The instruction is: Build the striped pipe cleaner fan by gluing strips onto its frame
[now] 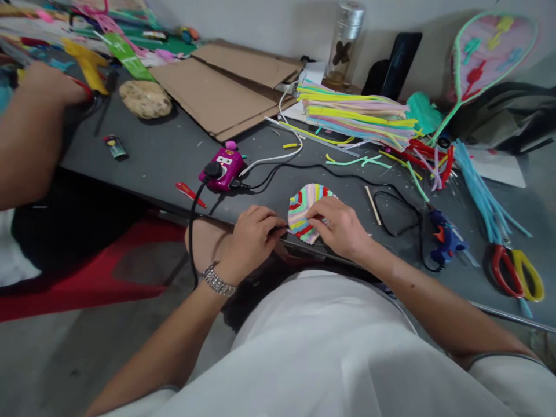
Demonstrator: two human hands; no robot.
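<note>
A round piece of striped, multicoloured pipe cleaners (299, 217) lies at the table's front edge. My right hand (336, 225) rests over its right side, thumb and fingers pinched together on the striped piece. On the left, my left hand (256, 234) has its fingers closed near the piece's lower left edge, around a thin pale strip too small to make out. A silver watch is on my left wrist. Just beyond my left hand sits a purple power socket (222, 168) with a black plug in it. A red tube (191, 194) lies nearby.
Pipe cleaner bundles (356, 113), a blue glue gun (447, 237) with its black cord, and scissors (506, 269) are to the right. Cardboard (221, 87), a stone (145, 99) and a glass bottle (345, 43) stand farther back. Another person's arm (32, 127) reaches in at left.
</note>
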